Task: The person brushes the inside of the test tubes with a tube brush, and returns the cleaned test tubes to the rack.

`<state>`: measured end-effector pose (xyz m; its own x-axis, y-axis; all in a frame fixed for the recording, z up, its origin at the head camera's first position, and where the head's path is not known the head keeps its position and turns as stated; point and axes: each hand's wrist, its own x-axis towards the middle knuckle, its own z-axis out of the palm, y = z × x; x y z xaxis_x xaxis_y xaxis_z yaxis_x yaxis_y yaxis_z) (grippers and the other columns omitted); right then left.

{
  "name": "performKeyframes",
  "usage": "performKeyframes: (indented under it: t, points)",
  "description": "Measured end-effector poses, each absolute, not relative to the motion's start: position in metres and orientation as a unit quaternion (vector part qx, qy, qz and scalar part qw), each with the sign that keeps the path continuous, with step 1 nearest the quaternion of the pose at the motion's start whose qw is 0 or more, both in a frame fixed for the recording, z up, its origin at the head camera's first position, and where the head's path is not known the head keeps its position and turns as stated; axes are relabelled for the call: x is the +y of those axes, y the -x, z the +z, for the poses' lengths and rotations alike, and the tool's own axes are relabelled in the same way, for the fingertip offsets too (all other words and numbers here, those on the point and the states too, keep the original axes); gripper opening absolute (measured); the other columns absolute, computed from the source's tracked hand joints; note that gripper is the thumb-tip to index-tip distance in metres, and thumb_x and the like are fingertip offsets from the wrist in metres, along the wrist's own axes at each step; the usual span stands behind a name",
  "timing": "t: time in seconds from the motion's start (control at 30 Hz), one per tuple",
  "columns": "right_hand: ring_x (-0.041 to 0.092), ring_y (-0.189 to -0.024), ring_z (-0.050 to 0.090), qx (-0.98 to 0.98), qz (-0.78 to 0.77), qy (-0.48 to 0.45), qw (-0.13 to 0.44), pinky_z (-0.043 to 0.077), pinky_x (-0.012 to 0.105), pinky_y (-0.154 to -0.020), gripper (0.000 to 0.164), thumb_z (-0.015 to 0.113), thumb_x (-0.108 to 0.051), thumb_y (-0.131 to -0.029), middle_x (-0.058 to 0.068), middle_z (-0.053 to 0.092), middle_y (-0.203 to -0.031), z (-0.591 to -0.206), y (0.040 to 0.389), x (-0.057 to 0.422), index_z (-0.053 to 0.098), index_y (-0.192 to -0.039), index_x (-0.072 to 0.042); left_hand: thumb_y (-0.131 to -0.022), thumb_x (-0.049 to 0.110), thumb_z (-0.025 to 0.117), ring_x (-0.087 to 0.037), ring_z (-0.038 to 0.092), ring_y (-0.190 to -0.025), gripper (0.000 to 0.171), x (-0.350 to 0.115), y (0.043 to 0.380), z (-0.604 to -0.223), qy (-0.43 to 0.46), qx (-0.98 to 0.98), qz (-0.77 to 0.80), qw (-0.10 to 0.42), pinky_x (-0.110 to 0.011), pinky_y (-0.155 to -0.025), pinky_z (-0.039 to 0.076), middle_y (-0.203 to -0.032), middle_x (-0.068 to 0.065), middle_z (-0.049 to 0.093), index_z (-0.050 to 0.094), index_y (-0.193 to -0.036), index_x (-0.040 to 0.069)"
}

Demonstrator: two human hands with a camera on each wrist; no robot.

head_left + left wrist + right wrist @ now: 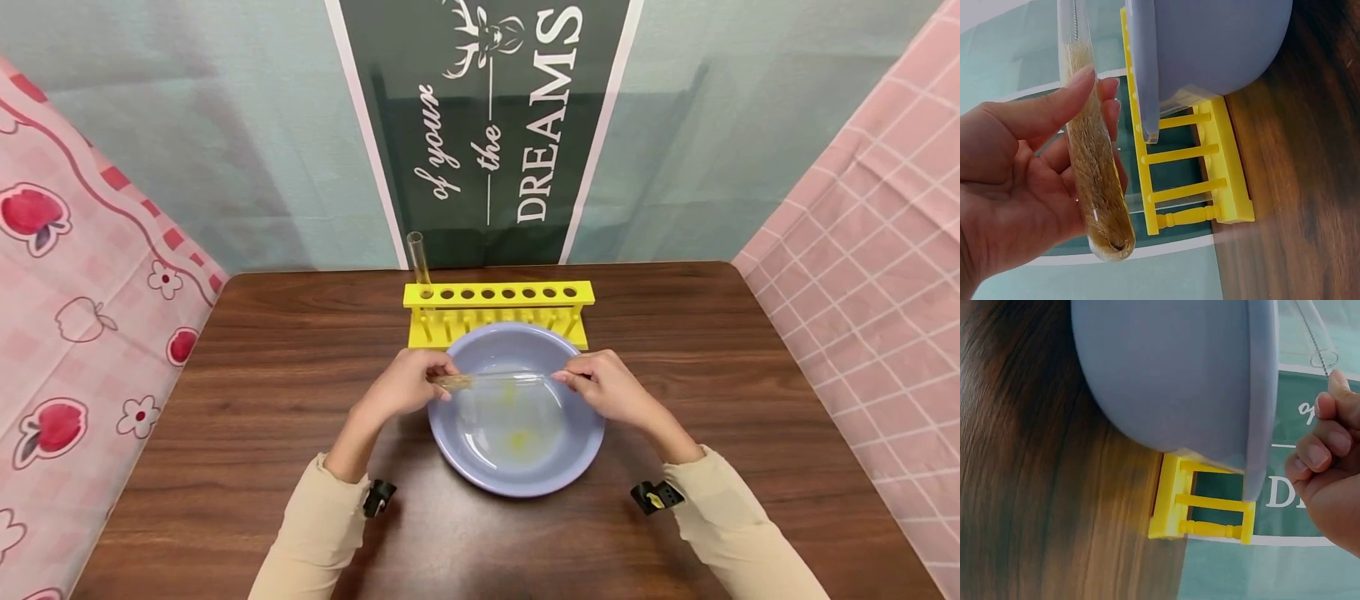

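Over the basin, my left hand [411,381] grips the closed, rounded end of a glass test tube [1075,81], thumb on one side and fingers behind. A brush with tan bristles [1094,162] fills that end of the tube. My right hand [606,385] pinches the brush's thin twisted wire [1317,347] just outside the tube's open mouth. The tube lies roughly level between both hands. Beneath it stands a light purple basin [446,446] holding water with yellow patches.
Behind the basin stands a yellow test tube rack [498,293]. Its leftmost hole holds another test tube [417,254] with yellowish contents. All this stands on a dark wooden table [285,350], with a fabric backdrop [262,167] behind it and patterned cloths at both sides.
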<state>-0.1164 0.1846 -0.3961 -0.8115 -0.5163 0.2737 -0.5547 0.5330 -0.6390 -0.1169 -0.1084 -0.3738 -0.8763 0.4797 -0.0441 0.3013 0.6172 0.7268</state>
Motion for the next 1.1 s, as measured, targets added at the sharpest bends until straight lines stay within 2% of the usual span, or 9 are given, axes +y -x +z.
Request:
performKeyframes:
  t: [0.13, 0.2, 0.37, 0.47, 0.63, 0.9, 1.1]
  points:
    - [0.003, -0.046, 0.028, -0.881, 0.390, -0.265, -0.025, 0.024, 0.021, -0.043, 0.036, 0.064, -0.010, -0.084, -0.014, 0.030, -0.049, -0.395, 0.117, 0.183, 0.047, -0.052, -0.011, -0.070, -0.003, 0.074, -0.011, 0.054, -0.067, 0.017, -0.108, 0.117, -0.376, -0.217, 0.901, 0.362, 0.099, -0.026, -0.063, 0.046, -0.071, 0.002, 0.061, 0.067, -0.081, 0.007]
    - [0.005, -0.045, 0.028, -0.881, 0.404, -0.237, -0.068, 0.023, 0.022, -0.043, 0.035, 0.063, -0.012, -0.085, -0.011, 0.032, -0.048, -0.392, 0.118, 0.183, 0.050, -0.053, -0.008, -0.069, -0.003, 0.074, -0.011, 0.053, -0.068, 0.018, -0.107, 0.117, -0.377, -0.214, 0.905, 0.356, 0.094, -0.026, -0.064, 0.046, -0.072, 0.002, 0.061, 0.067, -0.081, 0.009]
    - [0.011, -0.045, 0.032, -0.858, 0.451, -0.169, -0.178, 0.025, 0.024, -0.045, 0.035, 0.061, -0.015, -0.087, -0.002, 0.037, -0.048, -0.383, 0.121, 0.184, 0.052, -0.058, 0.003, -0.071, -0.004, 0.072, -0.013, 0.053, -0.069, 0.018, -0.104, 0.114, -0.374, -0.208, 0.919, 0.326, 0.076, -0.028, -0.064, 0.046, -0.074, 0.002, 0.061, 0.066, -0.080, 0.010]
    - [0.012, -0.045, 0.032, -0.841, 0.478, -0.140, -0.212, 0.026, 0.024, -0.046, 0.037, 0.060, -0.014, -0.088, 0.000, 0.036, -0.047, -0.382, 0.122, 0.184, 0.051, -0.058, 0.006, -0.071, -0.006, 0.069, -0.014, 0.052, -0.068, 0.019, -0.102, 0.113, -0.374, -0.207, 0.926, 0.309, 0.060, -0.029, -0.063, 0.045, -0.075, 0.001, 0.061, 0.066, -0.080, 0.011]
    - [0.012, -0.044, 0.031, -0.824, 0.500, -0.114, -0.240, 0.025, 0.024, -0.045, 0.036, 0.059, -0.012, -0.088, 0.001, 0.037, -0.048, -0.380, 0.123, 0.185, 0.050, -0.059, 0.008, -0.069, -0.009, 0.066, -0.015, 0.050, -0.066, 0.023, -0.101, 0.112, -0.375, -0.207, 0.929, 0.305, 0.040, -0.028, -0.061, 0.043, -0.075, 0.001, 0.062, 0.066, -0.079, 0.011]
    - [0.010, -0.041, 0.027, -0.798, 0.531, -0.086, -0.271, 0.022, 0.021, -0.043, 0.038, 0.056, -0.009, -0.089, 0.003, 0.039, -0.049, -0.379, 0.126, 0.187, 0.046, -0.062, 0.016, -0.068, -0.011, 0.064, -0.015, 0.050, -0.069, 0.025, -0.101, 0.113, -0.376, -0.224, 0.921, 0.316, 0.043, -0.029, -0.063, 0.044, -0.076, 0.001, 0.061, 0.066, -0.079, 0.011]
    - [0.009, -0.040, 0.026, -0.793, 0.551, -0.071, -0.251, 0.022, 0.022, -0.042, 0.040, 0.056, -0.012, -0.090, 0.002, 0.040, -0.050, -0.383, 0.127, 0.187, 0.046, -0.067, 0.019, -0.072, -0.010, 0.064, -0.016, 0.053, -0.075, 0.023, -0.100, 0.113, -0.377, -0.248, 0.922, 0.294, 0.055, -0.031, -0.067, 0.045, -0.081, 0.000, 0.061, 0.064, -0.085, 0.008]
